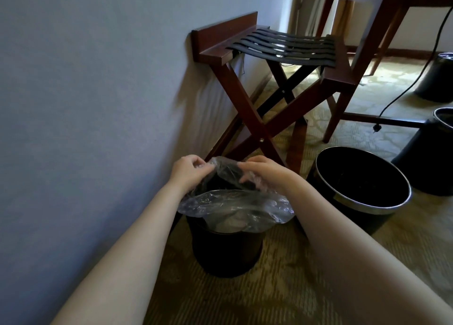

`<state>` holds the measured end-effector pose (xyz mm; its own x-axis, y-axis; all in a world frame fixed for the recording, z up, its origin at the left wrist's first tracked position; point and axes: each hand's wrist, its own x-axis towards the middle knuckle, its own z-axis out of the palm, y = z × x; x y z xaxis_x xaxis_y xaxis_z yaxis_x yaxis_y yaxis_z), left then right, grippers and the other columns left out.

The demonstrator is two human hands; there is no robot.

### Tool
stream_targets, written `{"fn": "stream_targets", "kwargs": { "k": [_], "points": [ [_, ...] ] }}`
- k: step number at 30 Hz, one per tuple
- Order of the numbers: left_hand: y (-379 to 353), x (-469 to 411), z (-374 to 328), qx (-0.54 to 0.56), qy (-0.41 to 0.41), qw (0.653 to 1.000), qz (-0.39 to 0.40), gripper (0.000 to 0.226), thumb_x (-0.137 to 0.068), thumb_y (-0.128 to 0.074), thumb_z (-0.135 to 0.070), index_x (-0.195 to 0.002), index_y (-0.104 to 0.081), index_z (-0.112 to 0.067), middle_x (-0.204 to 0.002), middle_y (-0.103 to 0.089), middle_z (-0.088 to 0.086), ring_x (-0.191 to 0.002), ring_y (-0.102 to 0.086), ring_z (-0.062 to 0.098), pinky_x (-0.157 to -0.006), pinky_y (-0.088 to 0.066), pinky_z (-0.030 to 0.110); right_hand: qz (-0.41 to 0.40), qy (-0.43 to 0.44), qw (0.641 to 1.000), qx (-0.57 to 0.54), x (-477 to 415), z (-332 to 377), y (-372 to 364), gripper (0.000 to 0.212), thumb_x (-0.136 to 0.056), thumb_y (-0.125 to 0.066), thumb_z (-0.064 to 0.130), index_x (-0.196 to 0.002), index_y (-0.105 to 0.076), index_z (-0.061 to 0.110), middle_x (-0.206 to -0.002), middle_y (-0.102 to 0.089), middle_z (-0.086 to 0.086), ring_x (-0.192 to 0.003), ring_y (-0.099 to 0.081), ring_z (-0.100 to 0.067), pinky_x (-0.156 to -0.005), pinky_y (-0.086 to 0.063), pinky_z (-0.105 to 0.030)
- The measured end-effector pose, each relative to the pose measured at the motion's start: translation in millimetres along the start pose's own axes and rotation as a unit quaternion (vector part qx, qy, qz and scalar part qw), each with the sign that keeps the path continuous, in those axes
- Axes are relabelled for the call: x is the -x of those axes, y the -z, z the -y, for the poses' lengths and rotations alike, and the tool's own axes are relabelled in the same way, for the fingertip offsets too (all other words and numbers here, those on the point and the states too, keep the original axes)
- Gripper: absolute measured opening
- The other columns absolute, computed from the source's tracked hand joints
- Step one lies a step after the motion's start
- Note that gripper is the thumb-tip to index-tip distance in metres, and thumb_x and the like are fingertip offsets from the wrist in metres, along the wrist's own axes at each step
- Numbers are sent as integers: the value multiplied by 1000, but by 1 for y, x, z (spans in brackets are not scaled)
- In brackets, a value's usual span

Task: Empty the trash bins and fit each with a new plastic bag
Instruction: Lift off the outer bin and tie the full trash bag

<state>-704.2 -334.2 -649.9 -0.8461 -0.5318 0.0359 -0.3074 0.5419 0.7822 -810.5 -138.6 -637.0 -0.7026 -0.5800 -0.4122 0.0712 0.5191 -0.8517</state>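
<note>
A small black trash bin (226, 253) stands on the carpet beside the wall, right below my hands. A clear plastic bag (235, 205) lies in it, its edge spilling over the near rim. My left hand (187, 169) pinches the bag's far edge, lifted above the bin. My right hand (264, 172) grips the same raised edge a little to the right. Pale crumpled stuff shows through the plastic inside the bin. To the right, a second black bin (361, 189) with a metal rim stands bare, with no bag in it.
A folding wooden luggage rack (269, 79) with black straps stands against the wall just behind the bin. Two more black bins (436, 153) (438, 77) sit at the right edge. A black cable with a plug (376, 127) trails across the carpet by the wooden table legs.
</note>
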Motion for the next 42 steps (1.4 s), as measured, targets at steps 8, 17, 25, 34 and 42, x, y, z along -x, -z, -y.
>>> {"fn": "stream_targets", "kwargs": {
  "k": [8, 17, 25, 34, 42],
  "points": [
    [15, 3, -25, -83, -56, 995, 15, 34, -81, -69, -26, -55, -49, -17, -59, -49, -4, -61, -47, 13, -60, -38, 26, 34, -41, 974, 219, 14, 20, -2, 35, -85, -69, 41, -96, -73, 8, -69, -59, -1, -59, -53, -16, -55, -44, -26],
    [12, -4, -60, -194, -153, 949, 197, 67, -80, -74, -34, -139, -43, -24, -154, -27, 1, -143, -22, 22, -114, -27, 44, -61, 279, 942, 179, 46, 61, 11, 15, -82, -74, 13, -76, -68, 25, -69, -55, -5, -64, -49, -11, -62, -44, -24],
    [10, 6, -76, -142, -129, 972, 137, 18, -81, -64, -11, -70, -51, -17, -76, -56, 1, -73, -55, 18, -65, -47, 30, -225, 226, 878, 357, 46, 34, 27, 19, -92, -57, 12, -107, -64, 23, -87, -57, 10, -77, -52, -9, -65, -38, -24],
    [29, 8, -88, -182, -176, 951, -179, 16, -89, -52, -4, -103, -58, -9, -88, -53, 2, -77, -45, 17, -64, -33, 29, -98, 105, 946, 290, 26, 17, 12, 55, -77, -78, 39, -124, -54, 21, -102, -61, 3, -98, -59, -17, -80, -53, -32],
    [5, 3, -58, -203, -97, 974, 10, 5, -86, -55, -13, -87, -60, -15, -89, -62, 4, -78, -55, 21, -63, -43, 30, -244, 141, 916, 287, 40, 15, 40, 12, -87, -67, 20, -77, -62, 16, -75, -58, 6, -76, -60, -19, -62, -49, -31]
  ]
}}
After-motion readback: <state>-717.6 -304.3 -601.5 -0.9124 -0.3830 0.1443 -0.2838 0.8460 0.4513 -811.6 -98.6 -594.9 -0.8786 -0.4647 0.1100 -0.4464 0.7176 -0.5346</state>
